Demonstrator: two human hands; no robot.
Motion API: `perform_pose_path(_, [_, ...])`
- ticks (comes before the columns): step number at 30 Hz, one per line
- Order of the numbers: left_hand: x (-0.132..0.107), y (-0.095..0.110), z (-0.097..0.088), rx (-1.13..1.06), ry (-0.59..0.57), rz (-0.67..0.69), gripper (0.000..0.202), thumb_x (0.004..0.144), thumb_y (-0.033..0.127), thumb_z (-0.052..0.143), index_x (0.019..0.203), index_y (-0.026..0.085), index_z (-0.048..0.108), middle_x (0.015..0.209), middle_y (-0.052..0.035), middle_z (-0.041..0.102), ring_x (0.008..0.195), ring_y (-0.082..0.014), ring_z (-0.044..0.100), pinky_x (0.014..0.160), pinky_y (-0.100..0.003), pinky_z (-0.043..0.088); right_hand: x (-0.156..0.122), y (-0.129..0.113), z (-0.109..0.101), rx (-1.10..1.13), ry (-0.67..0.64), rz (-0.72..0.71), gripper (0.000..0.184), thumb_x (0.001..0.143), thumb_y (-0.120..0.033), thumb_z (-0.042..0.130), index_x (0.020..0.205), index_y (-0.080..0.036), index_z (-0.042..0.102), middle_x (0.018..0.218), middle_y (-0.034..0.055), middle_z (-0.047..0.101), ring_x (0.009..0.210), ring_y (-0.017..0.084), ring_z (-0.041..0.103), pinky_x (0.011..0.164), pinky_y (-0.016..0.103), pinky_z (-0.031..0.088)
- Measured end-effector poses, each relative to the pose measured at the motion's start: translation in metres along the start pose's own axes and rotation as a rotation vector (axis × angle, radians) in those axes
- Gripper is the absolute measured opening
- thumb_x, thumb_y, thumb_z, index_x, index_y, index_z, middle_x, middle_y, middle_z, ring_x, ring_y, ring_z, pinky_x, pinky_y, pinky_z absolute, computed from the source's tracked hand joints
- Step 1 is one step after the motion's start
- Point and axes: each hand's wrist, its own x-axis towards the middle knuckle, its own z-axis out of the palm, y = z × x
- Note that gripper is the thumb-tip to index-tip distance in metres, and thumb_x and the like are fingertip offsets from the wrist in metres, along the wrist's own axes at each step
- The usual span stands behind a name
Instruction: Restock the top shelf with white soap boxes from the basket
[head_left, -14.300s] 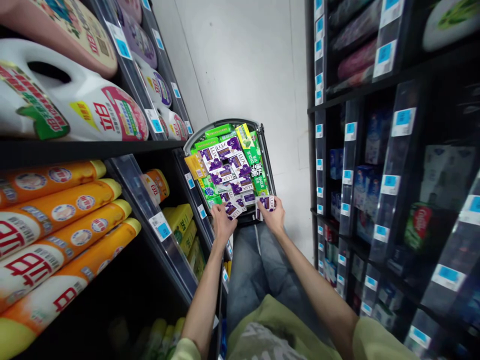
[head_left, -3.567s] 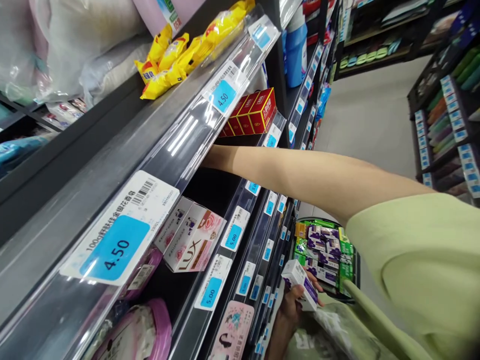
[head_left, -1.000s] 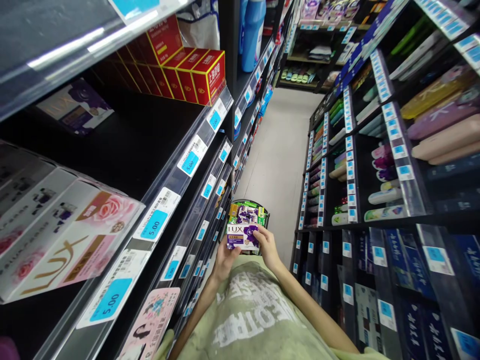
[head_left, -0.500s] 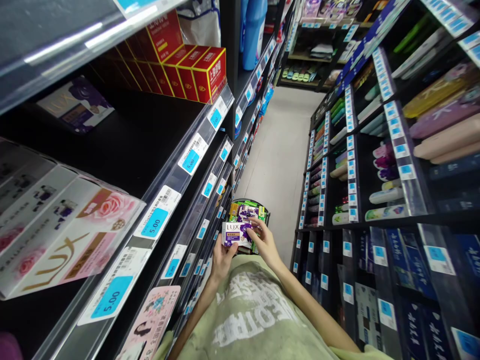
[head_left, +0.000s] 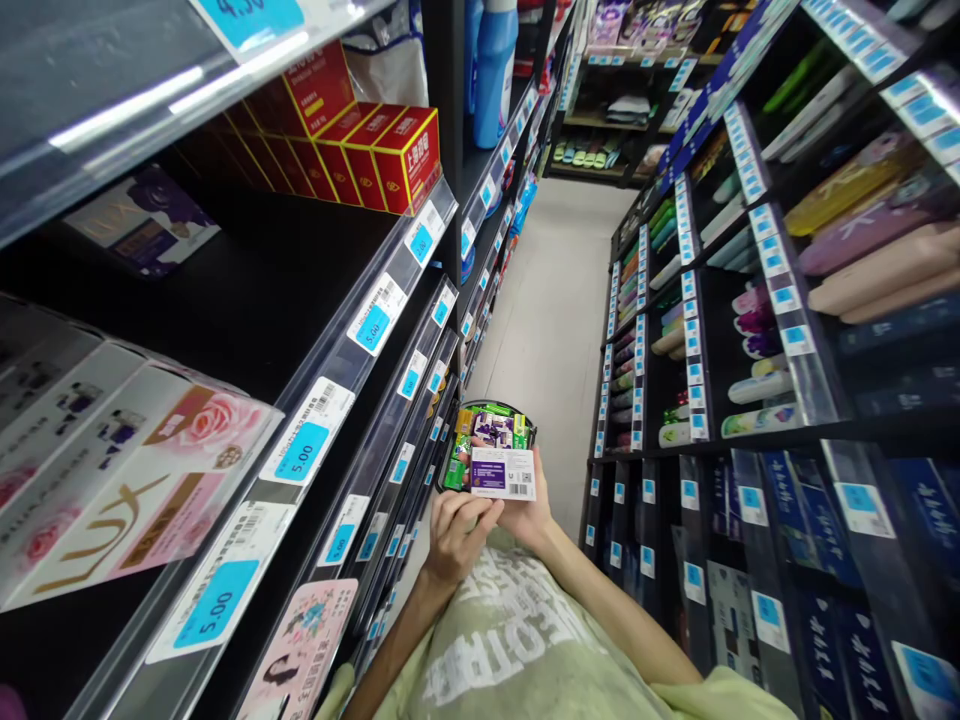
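A white and purple LUX soap box point(head_left: 504, 474) is held up in front of my body, its printed back with a barcode facing me. My right hand point(head_left: 529, 512) grips it from behind and along its right side. The fingers of my left hand point(head_left: 459, 530) are curled and closed at the box's lower left edge; their tips meet it there. Just beyond the box is a dark-rimmed basket point(head_left: 491, 404) on the floor side, holding green, yellow and purple packages point(head_left: 495, 429). The box hides part of the basket's contents.
On the left shelf stand large pink LUX boxes point(head_left: 150, 480), a lone purple LUX box point(head_left: 142, 222) and stacked red boxes point(head_left: 401, 165). Price-tagged shelf edges point(head_left: 307, 440) run close by my left side. Shelves of bottles point(head_left: 757, 380) line the right, with a pale aisle floor point(head_left: 551, 290) between.
The soap box has been turned from its LUX front to its barcode back and moved slightly right. My right hand went from its top to behind it; my left fingers curled lower.
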Motion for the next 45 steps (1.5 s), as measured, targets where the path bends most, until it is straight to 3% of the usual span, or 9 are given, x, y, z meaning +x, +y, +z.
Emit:
perform_pose_path(5, [-0.003, -0.002, -0.001, -0.011, 0.001, 0.003, 0.046, 0.091, 0.001, 0.063, 0.129, 0.026, 0.067, 0.099, -0.0046, 0.074, 0.101, -0.0212, 0.067, 0.095, -0.037, 0.050, -0.005, 0.000, -0.008, -0.066, 0.134, -0.178, 0.063, 0.084, -0.074, 0.055, 0.116, -0.021, 0.070, 0.100, 0.0104, 0.075, 0.096, 0.029, 0.066, 0.080, 0.040, 0.054])
perform_pose_path(8, [-0.007, -0.004, 0.001, 0.000, -0.013, 0.022, 0.043, 0.090, -0.001, 0.064, 0.126, 0.023, 0.068, 0.099, -0.0054, 0.073, 0.102, -0.0216, 0.065, 0.094, -0.038, 0.051, -0.008, -0.001, -0.006, -0.112, 0.143, -0.213, 0.059, 0.085, -0.071, 0.057, 0.111, -0.020, 0.071, 0.096, 0.0098, 0.074, 0.095, 0.029, 0.065, 0.079, 0.039, 0.052])
perform_pose_path(14, [-0.012, -0.002, 0.002, -0.019, -0.014, 0.012, 0.042, 0.088, -0.001, 0.066, 0.123, 0.023, 0.067, 0.097, -0.0056, 0.073, 0.100, -0.0219, 0.067, 0.092, -0.039, 0.053, -0.012, 0.000, -0.005, -0.110, 0.142, -0.160, 0.058, 0.084, -0.072, 0.056, 0.108, -0.021, 0.071, 0.093, 0.0094, 0.074, 0.092, 0.029, 0.065, 0.077, 0.040, 0.052])
perform_pose_path(20, [-0.014, 0.002, 0.001, -0.018, 0.013, -0.005, 0.039, 0.086, -0.001, 0.068, 0.117, 0.024, 0.068, 0.089, -0.0038, 0.069, 0.092, -0.0208, 0.067, 0.086, -0.038, 0.056, -0.015, 0.000, -0.003, 0.020, -0.046, 0.027, 0.076, 0.083, -0.084, 0.040, 0.114, -0.020, 0.069, 0.095, 0.0118, 0.073, 0.089, 0.029, 0.065, 0.077, 0.041, 0.052])
perform_pose_path(24, [-0.017, 0.002, 0.000, -0.045, 0.029, 0.000, 0.036, 0.088, 0.001, 0.066, 0.116, 0.024, 0.068, 0.088, -0.0039, 0.068, 0.091, -0.0207, 0.066, 0.085, -0.038, 0.057, -0.017, -0.003, 0.006, 0.168, -0.139, 0.073, 0.079, 0.082, -0.084, 0.043, 0.126, -0.021, 0.065, 0.108, 0.0124, 0.073, 0.087, 0.028, 0.066, 0.080, 0.040, 0.052])
perform_pose_path(28, [-0.021, 0.002, -0.003, -0.038, 0.062, 0.028, 0.034, 0.087, 0.003, 0.070, 0.113, 0.025, 0.068, 0.089, -0.0032, 0.068, 0.088, -0.0199, 0.066, 0.083, -0.037, 0.057, -0.019, -0.003, 0.008, 0.208, -0.145, 0.113, 0.085, 0.081, -0.085, 0.046, 0.135, -0.021, 0.062, 0.118, 0.0120, 0.072, 0.088, 0.025, 0.067, 0.086, 0.038, 0.051])
perform_pose_path(36, [-0.028, 0.005, -0.002, 0.056, 0.034, -0.013, 0.038, 0.085, 0.004, 0.072, 0.115, 0.027, 0.068, 0.098, -0.0053, 0.070, 0.099, -0.0218, 0.066, 0.091, -0.040, 0.056, -0.018, 0.008, 0.001, 0.046, -0.095, 0.124, 0.093, 0.083, -0.090, 0.033, 0.141, -0.022, 0.057, 0.118, 0.0148, 0.071, 0.092, 0.027, 0.066, 0.088, 0.042, 0.052])
perform_pose_path(41, [-0.025, 0.006, 0.001, 0.098, 0.072, -0.058, 0.038, 0.085, 0.004, 0.074, 0.115, 0.027, 0.068, 0.099, -0.0055, 0.069, 0.096, -0.0219, 0.067, 0.089, -0.041, 0.057, -0.016, 0.011, 0.001, 0.033, -0.134, 0.127, 0.090, 0.083, -0.090, 0.038, 0.140, -0.023, 0.057, 0.121, 0.0147, 0.071, 0.099, 0.028, 0.066, 0.090, 0.042, 0.052])
perform_pose_path(45, [-0.026, 0.002, 0.004, 0.032, 0.177, -0.130, 0.052, 0.078, 0.010, 0.083, 0.123, 0.026, 0.064, 0.102, -0.0080, 0.071, 0.097, -0.0247, 0.068, 0.086, -0.041, 0.059, -0.019, 0.008, 0.006, -0.042, -0.153, 0.049, 0.080, 0.077, -0.081, 0.063, 0.137, -0.028, 0.059, 0.126, 0.0114, 0.069, 0.109, 0.029, 0.065, 0.093, 0.042, 0.052])
